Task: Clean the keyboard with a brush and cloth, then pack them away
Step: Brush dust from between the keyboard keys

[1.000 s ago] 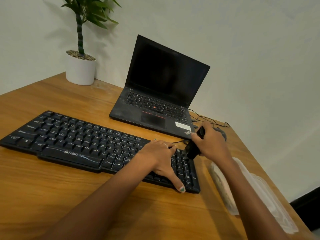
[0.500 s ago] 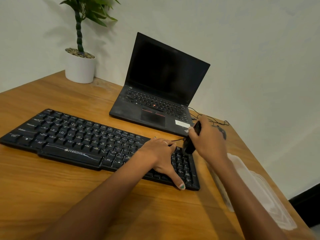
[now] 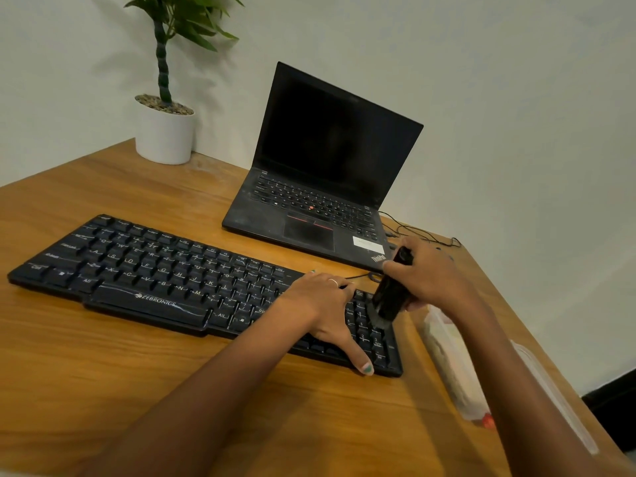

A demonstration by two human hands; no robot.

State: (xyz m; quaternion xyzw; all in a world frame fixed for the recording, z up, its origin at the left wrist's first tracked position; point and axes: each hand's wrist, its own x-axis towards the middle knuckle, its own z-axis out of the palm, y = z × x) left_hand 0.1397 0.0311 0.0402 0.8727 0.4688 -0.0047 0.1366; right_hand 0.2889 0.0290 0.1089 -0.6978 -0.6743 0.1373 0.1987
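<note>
Right hand [image 3: 434, 274] grips brush [image 3: 389, 297] over keyboard [image 3: 165, 270].

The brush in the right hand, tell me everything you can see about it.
The brush is a stubby black tool with a smooth, plastic-looking body and a tuft of dark bristles at its lower end. It is tilted, bristles down, over the number pad at the right end of the keyboard; whether the bristles touch the keys is unclear. The right hand grips its upper body. The left hand rests on the keys beside it.
</note>
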